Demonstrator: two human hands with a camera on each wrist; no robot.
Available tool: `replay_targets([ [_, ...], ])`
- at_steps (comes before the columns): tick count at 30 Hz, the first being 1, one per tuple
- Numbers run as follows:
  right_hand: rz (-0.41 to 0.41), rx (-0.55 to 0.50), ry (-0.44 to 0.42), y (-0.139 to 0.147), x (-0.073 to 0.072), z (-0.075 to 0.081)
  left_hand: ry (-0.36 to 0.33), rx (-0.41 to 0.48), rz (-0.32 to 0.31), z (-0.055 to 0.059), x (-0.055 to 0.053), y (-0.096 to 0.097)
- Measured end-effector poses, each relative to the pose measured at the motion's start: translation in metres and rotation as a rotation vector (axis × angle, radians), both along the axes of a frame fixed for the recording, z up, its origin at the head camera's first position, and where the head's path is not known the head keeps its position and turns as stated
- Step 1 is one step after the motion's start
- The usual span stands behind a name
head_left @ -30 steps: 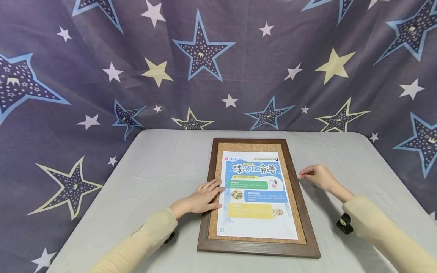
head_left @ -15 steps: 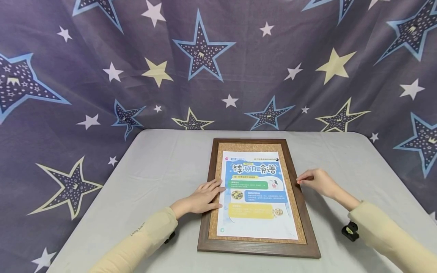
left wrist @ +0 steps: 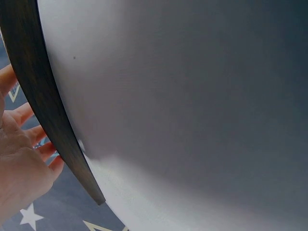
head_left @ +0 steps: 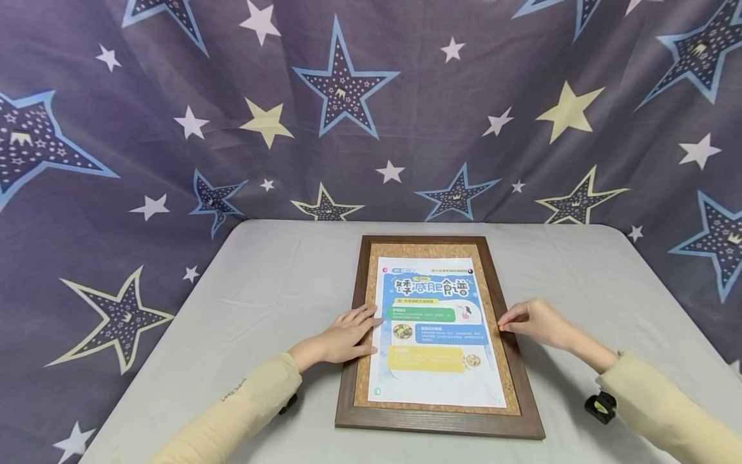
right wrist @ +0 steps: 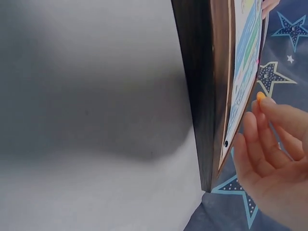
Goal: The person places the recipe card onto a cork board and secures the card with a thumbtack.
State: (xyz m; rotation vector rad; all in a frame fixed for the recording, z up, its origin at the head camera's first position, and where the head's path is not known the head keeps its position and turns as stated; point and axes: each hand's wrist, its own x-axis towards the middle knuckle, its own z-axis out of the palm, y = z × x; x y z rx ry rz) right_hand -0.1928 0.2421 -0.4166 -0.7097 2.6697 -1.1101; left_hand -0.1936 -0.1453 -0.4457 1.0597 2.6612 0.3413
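Observation:
A printed poster (head_left: 431,386) lies on a framed corkboard (head_left: 440,420), with pink, black and green push pins at three of its corners. My left hand (head_left: 342,335) rests spread across the board's left side, fingertips on the poster's edge. In the left wrist view, the fingers (left wrist: 36,134) of that hand reach past the dark frame. Over the board's right rail is my right hand (head_left: 536,321), pinching a small orange push pin (head_left: 502,327) between thumb and finger. The right wrist view shows the orange pin's round head (right wrist: 261,96) at the fingertips; its point is hidden.
The board lies on a table with a light grey cloth (head_left: 278,277). Behind and beside it hangs a dark curtain (head_left: 406,135) printed with stars. A black wrist device (head_left: 600,407) shows under the right sleeve.
My right hand has moved down and slightly left along the board's right side, carrying the orange push pin from beside the frame to over its rail. My left hand has stayed in place.

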Motion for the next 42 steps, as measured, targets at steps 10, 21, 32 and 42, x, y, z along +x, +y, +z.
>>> replay_targets([
  [10,0.1,-0.017,-0.082,-0.005,0.011,-0.001,0.0,0.007,0.004,0.001,0.001,0.0],
  [21,0.238,-0.088,-0.183,-0.01,0.02,0.0,0.005,0.001,0.001,0.001,0.001,0.0],
  [32,0.322,-0.1,-0.293,-0.013,0.027,-0.002,-0.009,0.008,0.005,0.002,0.002,0.0],
  [42,0.391,-0.078,-0.317,-0.018,0.029,-0.001,-0.001,0.002,0.007,0.001,0.001,0.0],
])
